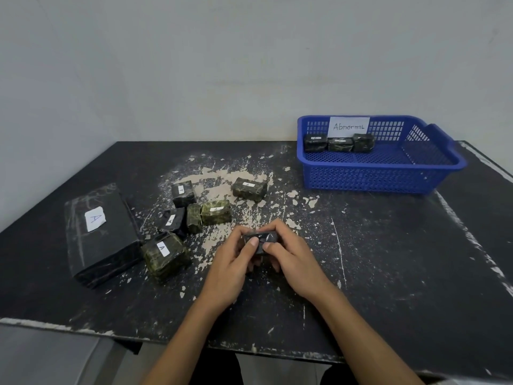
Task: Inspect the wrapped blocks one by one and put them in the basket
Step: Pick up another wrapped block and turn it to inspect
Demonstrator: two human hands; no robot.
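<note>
Your forearms rise from the bottom edge and meet over the middle of the scuffed black table [388, 259]. Your left hand [229, 263] and right hand [295, 258] both grip one dark wrapped block [263, 238]. The fingers [283, 227] curl round its far side and both thumbs press on its near face, tips almost touching. Your palms face each other, wrists low. The block's long axis runs left to right across you, and its label doesn't show. Whether it touches the tabletop, you cannot tell from this view.

To your left, six loose blocks [216, 212] lie scattered at mixed angles beside a large flat black slab [102, 232] marked "A". The blue basket [374, 179] sits far right, with a paper sign [349, 126] reading "Abnormal" and three blocks in a row [340, 144] along its back wall.
</note>
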